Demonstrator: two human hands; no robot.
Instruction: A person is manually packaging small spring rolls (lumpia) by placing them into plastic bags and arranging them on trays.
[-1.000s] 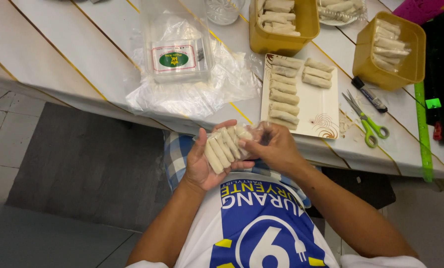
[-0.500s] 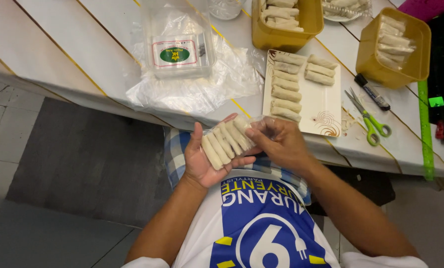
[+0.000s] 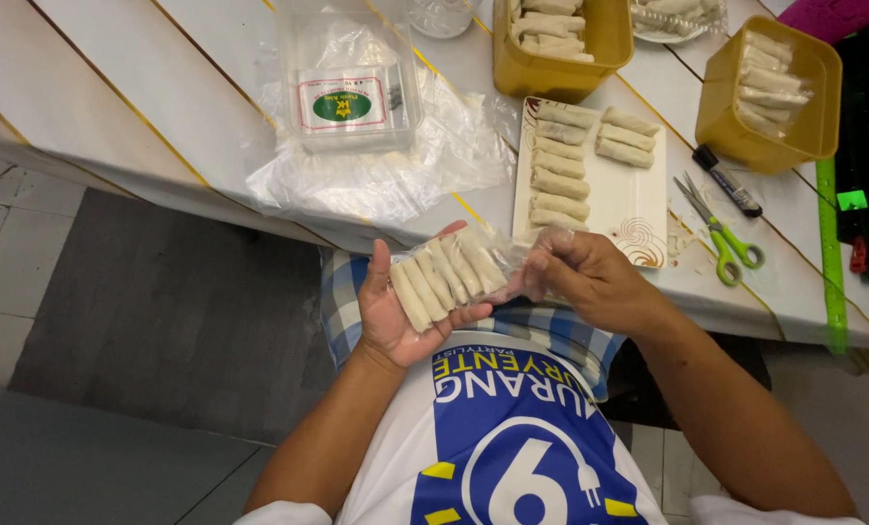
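A clear plastic bag of several pale spring rolls lies across the palm of my left hand, held over my lap. My right hand pinches the open end of the bag, pulled out to the right of the rolls. Just beyond my hands, a white rectangular plate at the table's near edge carries two rows of the same rolls.
Two yellow tubs of rolls stand behind the plate. Green scissors and a black marker lie right of it, with a green ruler beyond. A stack of clear bags and a clear box sit at left.
My right hand has drawn the bag's open end away to the right, off the rolls. My left hand has kept the rolls in its palm, nearly still.
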